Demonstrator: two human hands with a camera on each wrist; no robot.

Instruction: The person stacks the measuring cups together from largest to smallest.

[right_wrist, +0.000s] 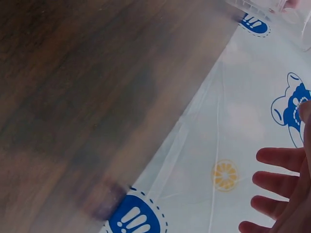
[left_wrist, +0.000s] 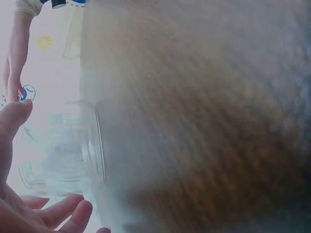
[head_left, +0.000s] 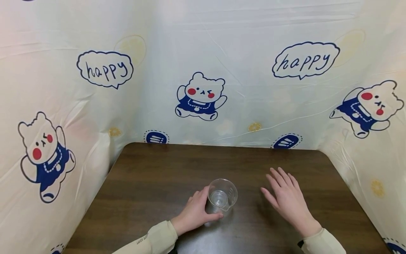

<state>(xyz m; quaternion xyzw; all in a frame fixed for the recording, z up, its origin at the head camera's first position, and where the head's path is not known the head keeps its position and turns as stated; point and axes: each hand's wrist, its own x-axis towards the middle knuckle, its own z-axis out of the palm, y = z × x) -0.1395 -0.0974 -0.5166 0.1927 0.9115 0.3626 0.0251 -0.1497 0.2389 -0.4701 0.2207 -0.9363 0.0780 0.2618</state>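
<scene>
A clear glass beaker [head_left: 229, 197] with a pouring spout and faint markings stands upright on the brown wooden table [head_left: 152, 169]. My left hand [head_left: 197, 211] curves round its left side, thumb at the near side and fingers at the far side. In the left wrist view the beaker [left_wrist: 58, 150] lies between the thumb and the fingers [left_wrist: 65, 212]. Whether it contains liquid, I cannot tell. To the right of the beaker, my right hand [head_left: 287, 197] is held over the table with its fingers spread and nothing in them.
A pale printed cloth [head_left: 247, 106] with bears and "happy" bubbles hangs behind the table and along both sides. The table's far edge meets this cloth.
</scene>
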